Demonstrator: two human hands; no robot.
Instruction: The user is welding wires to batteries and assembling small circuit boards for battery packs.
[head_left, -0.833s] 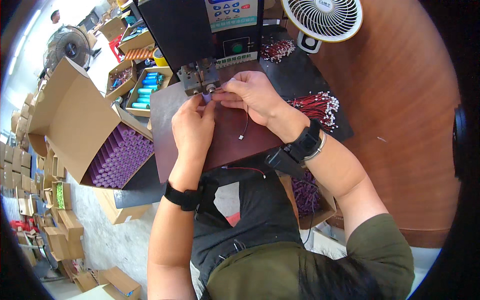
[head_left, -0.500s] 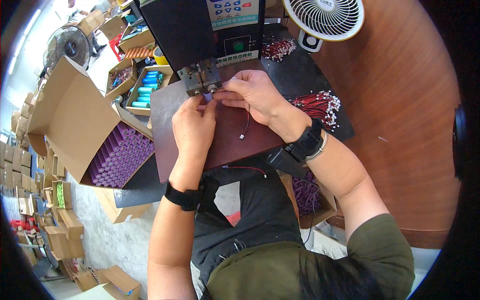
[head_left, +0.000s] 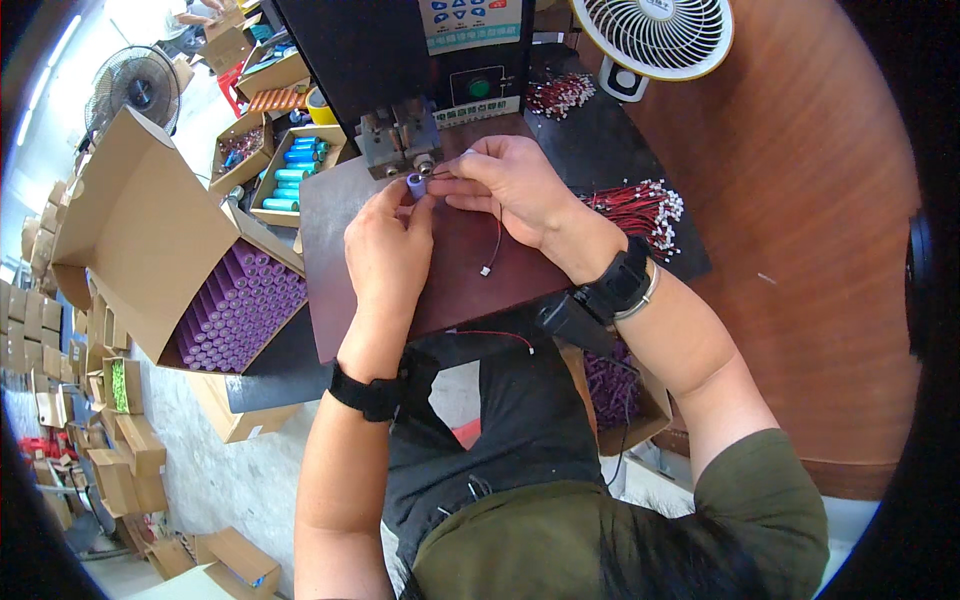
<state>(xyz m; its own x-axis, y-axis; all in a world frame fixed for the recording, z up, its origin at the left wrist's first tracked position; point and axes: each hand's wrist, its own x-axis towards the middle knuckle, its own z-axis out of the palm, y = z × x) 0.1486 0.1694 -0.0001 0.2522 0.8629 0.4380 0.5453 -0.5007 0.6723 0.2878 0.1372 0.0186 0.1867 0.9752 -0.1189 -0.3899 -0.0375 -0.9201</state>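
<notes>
My left hand (head_left: 388,243) pinches a small purple cylindrical cell (head_left: 416,186) by its end, just below the metal head of the black welding machine (head_left: 402,133). My right hand (head_left: 510,180) meets it from the right and holds a thin black and red lead wire (head_left: 493,240) against the cell; the wire's white plug dangles over the dark brown board (head_left: 340,260). Both hands sit close together at the machine's tip.
An open cardboard box of purple cells (head_left: 240,305) stands at the left. Boxes of blue cells (head_left: 295,175) lie behind it. A bundle of red wires (head_left: 640,210) lies at the right, a white fan (head_left: 655,40) at the back, and a box of finished purple cells (head_left: 615,385) under the table edge.
Both hands have drawn back a little from the machine's head, and the purple cell now shows between the fingertips.
</notes>
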